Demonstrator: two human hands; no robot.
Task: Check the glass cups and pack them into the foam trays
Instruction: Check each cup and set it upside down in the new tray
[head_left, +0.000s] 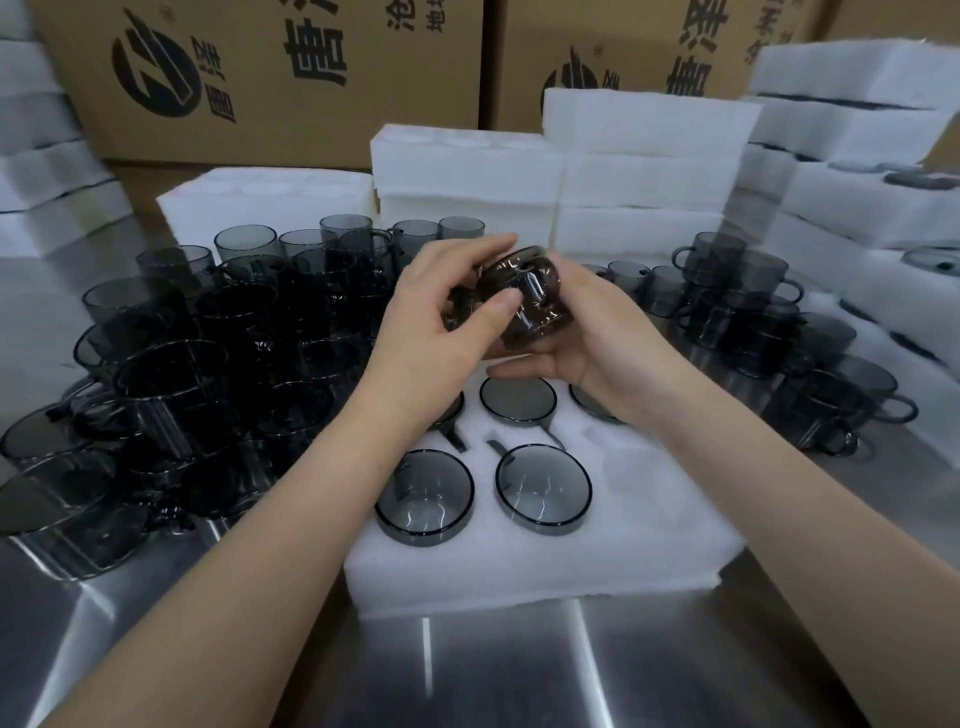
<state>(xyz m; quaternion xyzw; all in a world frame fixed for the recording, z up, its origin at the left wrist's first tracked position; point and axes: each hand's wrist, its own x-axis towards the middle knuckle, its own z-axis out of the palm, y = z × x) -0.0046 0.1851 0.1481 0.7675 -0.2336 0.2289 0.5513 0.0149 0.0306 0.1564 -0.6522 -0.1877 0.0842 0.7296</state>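
Above the foam tray (519, 564): a smoky glass cup (524, 306) is held tipped between both hands, likely so the light shows up any flaw.
Left hand (447, 312): thumb and fingers curl round the cup's side.
Right hand (589, 332): cradles the cup from beneath, fingers wrapped under it.
Tray pockets: packed cups (543, 488) fill most of them; the near right corner seems free.
In the way: loose cups (208, 353) crowd the left edge and stacked cups (753, 312) stand near on the right.
Behind: spare foam trays (649, 156) and cartons (260, 78).
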